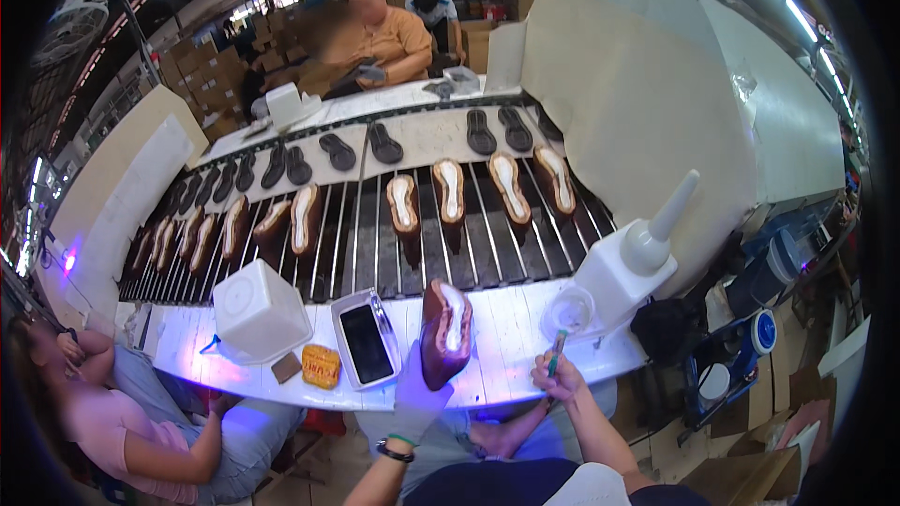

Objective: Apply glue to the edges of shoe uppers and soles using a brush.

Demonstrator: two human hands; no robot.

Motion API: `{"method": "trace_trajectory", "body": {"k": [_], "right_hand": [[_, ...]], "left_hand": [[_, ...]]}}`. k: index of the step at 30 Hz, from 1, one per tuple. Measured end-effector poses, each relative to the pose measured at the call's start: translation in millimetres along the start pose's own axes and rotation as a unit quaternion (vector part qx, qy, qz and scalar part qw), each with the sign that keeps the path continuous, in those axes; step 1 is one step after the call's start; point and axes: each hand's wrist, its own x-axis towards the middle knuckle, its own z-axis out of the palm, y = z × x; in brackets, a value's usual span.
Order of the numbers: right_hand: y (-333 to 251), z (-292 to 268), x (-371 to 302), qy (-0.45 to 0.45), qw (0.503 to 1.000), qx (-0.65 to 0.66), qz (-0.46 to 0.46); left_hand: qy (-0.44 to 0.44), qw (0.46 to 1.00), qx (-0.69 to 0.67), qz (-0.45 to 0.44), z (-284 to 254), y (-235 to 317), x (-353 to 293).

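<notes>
My left hand (419, 389), in a pale glove, grips a brown shoe upper (445, 333) from below, its underside with a white strip turned toward me. In my right hand (560, 377) a thin brush with a green handle (554, 353) is pinched. The brush's upper end meets a small clear cup (568, 311) at the bench's right side; whether it dips into liquid I cannot tell. Close behind that cup stands a white squeeze bottle (630, 260) with a long nozzle. Left of the shoe, a phone (367, 331) lies in a white tray (394, 367).
Beyond the white bench (506, 305) runs a conveyor of metal rods carrying several brown uppers (451, 192), with black soles (385, 143) on the belt behind. A white container (260, 311) and yellow packet (321, 367) sit left. One person (150, 422) sits at left; others are across.
</notes>
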Motion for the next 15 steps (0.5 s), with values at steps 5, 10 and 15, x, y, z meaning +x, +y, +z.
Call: {"method": "trace_trajectory", "body": {"k": [5, 10, 15], "right_hand": [[-1.9, 1.9, 1.6, 0.022, 0.998, -0.045, -0.03], [-0.1, 5.6, 1.7, 0.023, 0.998, -0.016, -0.049], [2.6, 3.5, 2.0, 0.009, 0.999, 0.003, -0.041]], "left_hand": [[0.137, 0.961, 0.213, 0.114, 17.5, 4.9, -0.5], [0.12, 0.947, -0.248, -0.167, -38.2, 23.8, 10.6], [0.136, 0.834, -0.483, -0.229, -87.5, 29.7, -3.0]]}}
